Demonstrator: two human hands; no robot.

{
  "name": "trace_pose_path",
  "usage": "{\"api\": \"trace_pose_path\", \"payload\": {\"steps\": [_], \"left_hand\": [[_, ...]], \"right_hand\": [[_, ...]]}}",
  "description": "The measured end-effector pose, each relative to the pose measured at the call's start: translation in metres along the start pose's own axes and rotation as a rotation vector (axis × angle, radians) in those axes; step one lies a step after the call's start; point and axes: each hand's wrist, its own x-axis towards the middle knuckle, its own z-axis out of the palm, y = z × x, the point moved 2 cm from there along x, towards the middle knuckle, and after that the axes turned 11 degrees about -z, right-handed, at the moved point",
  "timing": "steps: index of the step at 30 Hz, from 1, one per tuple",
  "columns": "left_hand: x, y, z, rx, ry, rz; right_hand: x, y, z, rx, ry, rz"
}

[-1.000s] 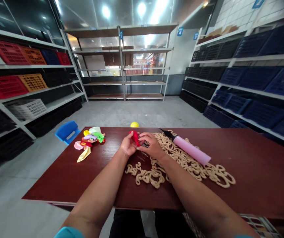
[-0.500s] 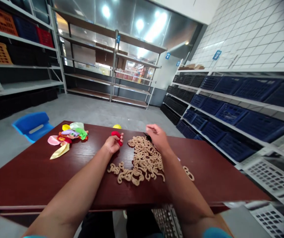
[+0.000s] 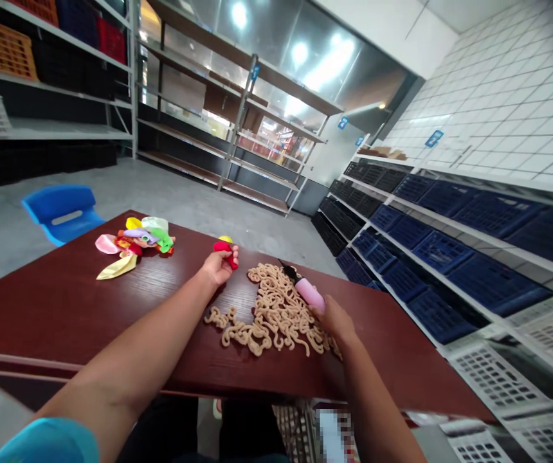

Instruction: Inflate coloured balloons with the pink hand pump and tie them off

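Observation:
My left hand point(image 3: 219, 265) is closed around a small red soft-looking piece point(image 3: 229, 255), held above the table beside the tan pile. A yellow round thing point(image 3: 225, 238) shows just behind it. My right hand point(image 3: 335, 316) is closed at the rear end of a pink tool with a black tip point(image 3: 310, 294); its fingers are mostly hidden. The tip points away to the left, over the far edge of a heap of tan curled cord pieces point(image 3: 281, 308). A thin black strand shows by the tip.
Colourful fabric pieces point(image 3: 141, 241) lie at the table's far left. The dark red table point(image 3: 112, 315) has a blue chair point(image 3: 62, 212) beyond its left corner. Shelves with blue crates point(image 3: 445, 244) line the right, and bare shelving point(image 3: 238, 128) stands at the back.
My right hand has moved back towards me from near the black tip to the rear of the pink tool. My left hand keeps the red piece. The camera view has tilted.

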Motion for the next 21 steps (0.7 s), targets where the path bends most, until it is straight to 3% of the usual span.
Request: {"api": "trace_pose_path", "payload": {"steps": [4, 7, 9, 21], "left_hand": [[0.001, 0.004, 0.0, -0.031, 0.027, 0.028], [0.002, 0.006, 0.0, -0.054, 0.065, 0.059], [0.001, 0.008, 0.001, -0.065, 0.087, 0.089], [0.0, 0.017, 0.002, -0.134, 0.043, 0.175]], "right_hand": [[-0.017, -0.028, -0.011, 0.007, 0.262, -0.162], [-0.034, -0.053, -0.017, 0.117, 0.293, -0.4], [-0.043, -0.066, -0.02, 0.154, 0.294, -0.477], [-0.044, -0.079, -0.018, 0.061, 0.265, -0.498]]}}
